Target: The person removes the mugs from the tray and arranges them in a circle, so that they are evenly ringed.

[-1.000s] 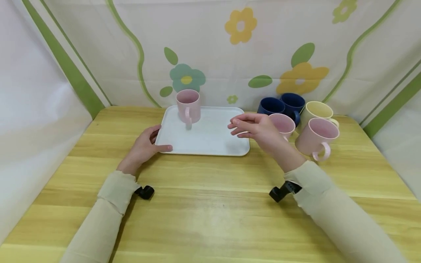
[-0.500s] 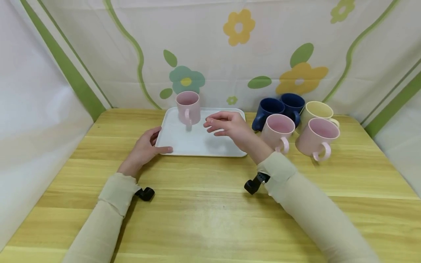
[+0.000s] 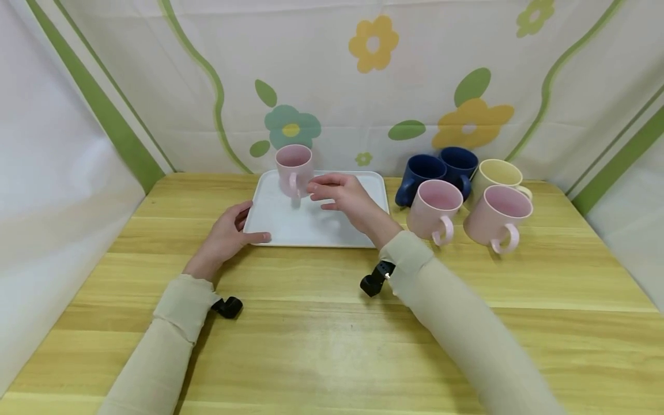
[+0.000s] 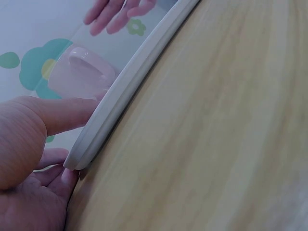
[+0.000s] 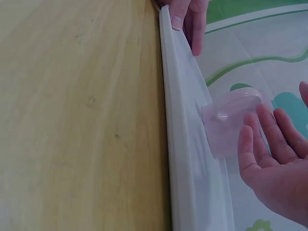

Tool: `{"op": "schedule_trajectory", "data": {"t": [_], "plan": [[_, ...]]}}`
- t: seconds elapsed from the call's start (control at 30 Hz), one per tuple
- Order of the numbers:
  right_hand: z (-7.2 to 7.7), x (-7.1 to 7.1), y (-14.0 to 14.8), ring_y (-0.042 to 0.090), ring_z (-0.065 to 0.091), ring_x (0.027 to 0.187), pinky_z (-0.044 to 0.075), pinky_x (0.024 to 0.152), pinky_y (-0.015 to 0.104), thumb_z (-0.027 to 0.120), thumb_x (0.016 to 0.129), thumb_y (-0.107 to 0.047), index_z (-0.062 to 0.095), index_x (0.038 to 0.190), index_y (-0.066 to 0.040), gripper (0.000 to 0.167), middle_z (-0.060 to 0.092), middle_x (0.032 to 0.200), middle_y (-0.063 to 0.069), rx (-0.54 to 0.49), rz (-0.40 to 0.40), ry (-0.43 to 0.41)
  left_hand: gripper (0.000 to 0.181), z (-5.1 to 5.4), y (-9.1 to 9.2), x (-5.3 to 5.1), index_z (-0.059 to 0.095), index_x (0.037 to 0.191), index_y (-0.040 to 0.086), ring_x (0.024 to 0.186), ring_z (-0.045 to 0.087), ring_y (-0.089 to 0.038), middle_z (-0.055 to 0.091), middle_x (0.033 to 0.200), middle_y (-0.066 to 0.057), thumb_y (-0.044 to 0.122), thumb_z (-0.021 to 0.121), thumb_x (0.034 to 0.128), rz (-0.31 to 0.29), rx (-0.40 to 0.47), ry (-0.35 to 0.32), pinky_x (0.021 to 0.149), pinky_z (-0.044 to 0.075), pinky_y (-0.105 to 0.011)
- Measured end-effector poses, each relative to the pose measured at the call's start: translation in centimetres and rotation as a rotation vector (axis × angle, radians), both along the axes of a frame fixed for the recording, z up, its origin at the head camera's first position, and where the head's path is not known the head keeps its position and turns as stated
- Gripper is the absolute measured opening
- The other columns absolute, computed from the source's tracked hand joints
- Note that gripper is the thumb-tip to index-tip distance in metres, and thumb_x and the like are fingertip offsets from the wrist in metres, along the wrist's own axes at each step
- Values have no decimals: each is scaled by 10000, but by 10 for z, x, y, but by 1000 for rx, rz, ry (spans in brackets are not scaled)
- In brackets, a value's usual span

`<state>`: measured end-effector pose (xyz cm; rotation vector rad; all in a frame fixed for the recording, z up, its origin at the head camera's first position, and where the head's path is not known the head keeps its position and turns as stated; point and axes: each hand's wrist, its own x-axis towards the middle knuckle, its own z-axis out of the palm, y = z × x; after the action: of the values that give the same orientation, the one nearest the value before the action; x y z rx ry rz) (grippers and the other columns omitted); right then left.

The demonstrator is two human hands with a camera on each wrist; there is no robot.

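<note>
A white rectangular tray lies on the wooden table with a pink mug upright near its back left corner. At the tray's left end my left hand grips the edge, thumb over the front left corner and fingers along the side. Above the tray, just right of that mug, hovers my right hand, holding nothing. Its fingers are spread and loosely bent in the right wrist view, close to the pink mug; whether they touch it I cannot tell.
Right of the tray stand several upright mugs: a front pink mug, another pink mug, a dark blue mug, a second blue mug and a yellow mug. A flowered curtain hangs behind the table.
My right hand has moved left over the tray from the mug group to beside the pink mug. My left hand stays at the tray's left end.
</note>
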<state>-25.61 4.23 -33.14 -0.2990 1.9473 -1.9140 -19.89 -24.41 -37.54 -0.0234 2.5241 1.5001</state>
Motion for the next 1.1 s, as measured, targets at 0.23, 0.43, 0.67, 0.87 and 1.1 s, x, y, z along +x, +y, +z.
{"op": "schedule_trajectory", "data": {"t": [0.23,0.43,0.67,0.87,1.1], "plan": [[-11,-9,-12,318,605,1386,505,1176,528,696,1024,-205,632,1433,-60,439,624,1494,83,23,41,-11,1058,-2,1,0,188,1700,55,1609,311,-375,272,1750,-174,215,867,904,6,5,8,1322,295,-527],[-12,-12,-22,283,582,1405,518,1157,522,669,1039,-232,608,1475,-80,466,585,1542,67,28,77,-8,1061,-1,2,1,194,1700,63,1609,312,-373,274,1751,-167,221,872,900,6,7,10,1321,297,-529],[-11,-14,-29,302,528,1469,506,1179,513,655,1051,-246,570,1516,-67,506,533,1595,66,-3,87,-56,1057,-1,2,1,191,1700,59,1612,308,-367,273,1751,-169,212,868,903,4,16,14,1321,296,-525],[-9,-13,-30,306,471,1504,454,1225,528,628,1071,-234,548,1530,-44,503,607,1531,140,-69,111,-103,1073,-1,2,0,180,1703,67,1617,299,-369,261,1758,-164,234,872,901,6,1,7,1325,288,-524],[-9,-13,-28,282,501,1469,457,1222,524,637,1065,-238,573,1505,-42,486,627,1490,119,-65,99,-108,1071,0,2,0,169,1705,63,1618,297,-368,252,1760,-165,225,865,908,5,1,5,1323,292,-524]]}}
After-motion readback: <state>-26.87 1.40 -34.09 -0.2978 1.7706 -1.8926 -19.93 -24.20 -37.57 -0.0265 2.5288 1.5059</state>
